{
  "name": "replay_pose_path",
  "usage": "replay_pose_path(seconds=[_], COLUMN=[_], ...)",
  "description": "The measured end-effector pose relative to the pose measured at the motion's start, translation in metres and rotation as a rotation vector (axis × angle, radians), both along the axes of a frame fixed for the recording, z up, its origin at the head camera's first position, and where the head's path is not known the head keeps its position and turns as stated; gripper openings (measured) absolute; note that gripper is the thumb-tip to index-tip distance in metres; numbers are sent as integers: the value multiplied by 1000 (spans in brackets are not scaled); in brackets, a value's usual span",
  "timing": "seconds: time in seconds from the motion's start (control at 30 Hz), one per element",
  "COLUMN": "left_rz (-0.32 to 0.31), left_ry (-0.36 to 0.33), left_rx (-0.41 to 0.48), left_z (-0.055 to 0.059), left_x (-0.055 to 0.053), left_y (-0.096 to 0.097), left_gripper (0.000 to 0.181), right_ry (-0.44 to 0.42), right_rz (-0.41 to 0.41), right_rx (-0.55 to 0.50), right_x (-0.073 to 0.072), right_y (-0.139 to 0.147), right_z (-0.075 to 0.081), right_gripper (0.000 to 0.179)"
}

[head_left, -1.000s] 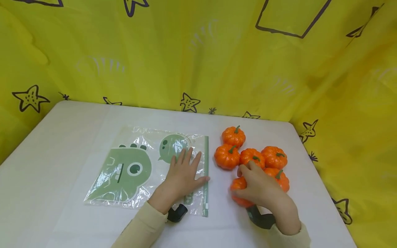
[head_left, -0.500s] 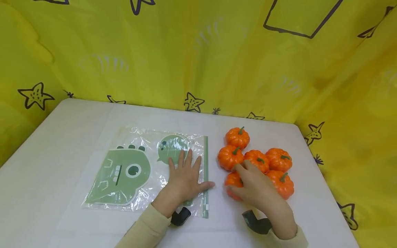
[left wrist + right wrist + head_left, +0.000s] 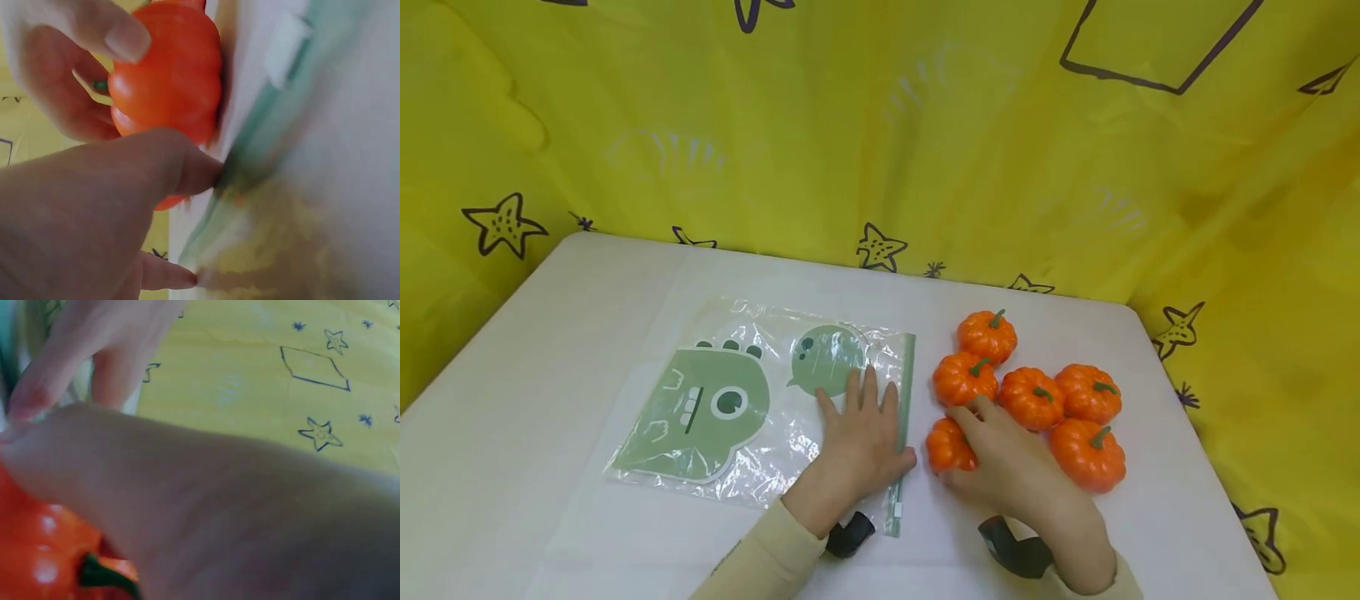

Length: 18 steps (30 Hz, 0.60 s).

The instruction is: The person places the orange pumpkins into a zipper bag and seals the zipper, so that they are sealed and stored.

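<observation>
My left hand [image 3: 861,442] lies with fingers spread on a clear zip bag [image 3: 786,446] printed with green cartoon creatures. Its thumb reaches over the green zip strip [image 3: 910,367]. My right hand [image 3: 1015,458] grips a small orange toy pumpkin [image 3: 950,446] at the front left of a group of pumpkins, just right of the strip. In the left wrist view the right hand's fingers curl round this pumpkin [image 3: 169,75], and a green stem pokes out between them. The right wrist view shows another pumpkin [image 3: 44,550] close below my right forearm.
Several more orange pumpkins [image 3: 1032,398] sit clustered behind and right of my right hand. A white slider [image 3: 898,510] sits at the strip's near end. Black wrist-camera mounts [image 3: 1015,550] show by both wrists. A yellow patterned curtain [image 3: 820,150] borders the white table [image 3: 625,275].
My right hand has slid the gripped pumpkin left toward the bag's zip strip, away from the pumpkin on its right. My left hand stays on the bag. The head view has shifted slightly.
</observation>
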State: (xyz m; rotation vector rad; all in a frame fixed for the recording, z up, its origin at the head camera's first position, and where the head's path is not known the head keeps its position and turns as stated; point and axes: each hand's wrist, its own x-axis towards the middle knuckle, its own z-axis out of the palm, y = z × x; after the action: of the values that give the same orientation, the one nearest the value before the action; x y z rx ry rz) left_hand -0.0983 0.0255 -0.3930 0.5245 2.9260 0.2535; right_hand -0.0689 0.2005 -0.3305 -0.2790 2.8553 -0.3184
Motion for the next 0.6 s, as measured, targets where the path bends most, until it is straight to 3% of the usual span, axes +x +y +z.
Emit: replay_pose_path(seconds=[0.3, 0.47, 0.6], left_rz=[-24, -19, -31], left_ry=[93, 119, 189], left_rx=[6, 84, 122], left_z=[9, 5, 2], left_x=[5, 5, 4], left_y=[3, -3, -9], left_gripper=[63, 50, 37], right_ry=[99, 107, 113], right_rz=[25, 8, -29], right_rx=[14, 21, 9], right_x=[-4, -11, -17], right_y=[1, -1, -2], right_z=[-7, -9, -10], right_gripper=[62, 61, 65])
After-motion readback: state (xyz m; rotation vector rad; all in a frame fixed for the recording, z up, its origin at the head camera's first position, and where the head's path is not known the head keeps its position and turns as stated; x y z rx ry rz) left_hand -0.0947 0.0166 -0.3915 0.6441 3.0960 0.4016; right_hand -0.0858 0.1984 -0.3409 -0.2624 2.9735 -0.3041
